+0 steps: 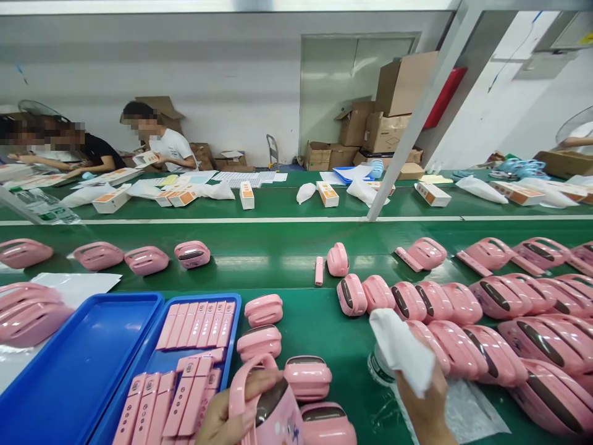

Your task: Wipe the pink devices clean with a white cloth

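My left hand (236,411) is wrapped round a glossy pink device (282,417), rounded, with a carry handle and a dark oval panel; its lower part is cut off by the frame edge. In my right hand (426,398) is a folded white cloth (403,349), slightly smeared by motion. Behind that cloth stands a round clear container (380,369), partly hidden. Several more pink devices (308,376) sit close to my left hand, and long rows of them (458,349) fill the right side. Flat pink sticks with round buttons (189,395) lie left of my left hand.
Two blue trays stand at left, one bare inside (88,358) and one holding the sticks (235,321). Clear plastic film (477,411) lies by my right wrist. A green conveyor belt (259,247) crosses ahead. Co-workers (173,148) handle white-and-orange boxes (248,196) beyond. A metal post (412,130) slants upward.
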The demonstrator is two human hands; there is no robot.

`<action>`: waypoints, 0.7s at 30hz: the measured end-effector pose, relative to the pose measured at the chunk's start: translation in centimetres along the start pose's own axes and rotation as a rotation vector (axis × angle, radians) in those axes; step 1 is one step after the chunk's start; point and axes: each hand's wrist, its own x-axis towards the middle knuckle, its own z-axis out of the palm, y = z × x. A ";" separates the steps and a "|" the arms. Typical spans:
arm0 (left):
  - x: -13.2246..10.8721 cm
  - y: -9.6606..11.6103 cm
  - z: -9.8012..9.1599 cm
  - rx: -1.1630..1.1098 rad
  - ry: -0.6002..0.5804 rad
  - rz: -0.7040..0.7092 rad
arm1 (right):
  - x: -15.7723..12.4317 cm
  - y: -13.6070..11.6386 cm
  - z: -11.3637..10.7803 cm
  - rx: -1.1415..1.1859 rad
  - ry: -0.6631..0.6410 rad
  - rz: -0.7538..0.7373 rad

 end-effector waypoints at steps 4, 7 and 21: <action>0.0 3.1 1.2 -0.025 0.079 0.116 | -0.5 1.1 -0.4 -0.138 -0.054 -0.104; -0.2 4.8 1.8 -0.033 0.117 0.156 | 0.3 0.7 -2.1 -0.223 -0.123 -0.044; -1.6 7.7 5.0 -0.178 -0.077 0.244 | -1.6 -21.2 -2.9 0.192 -0.381 0.353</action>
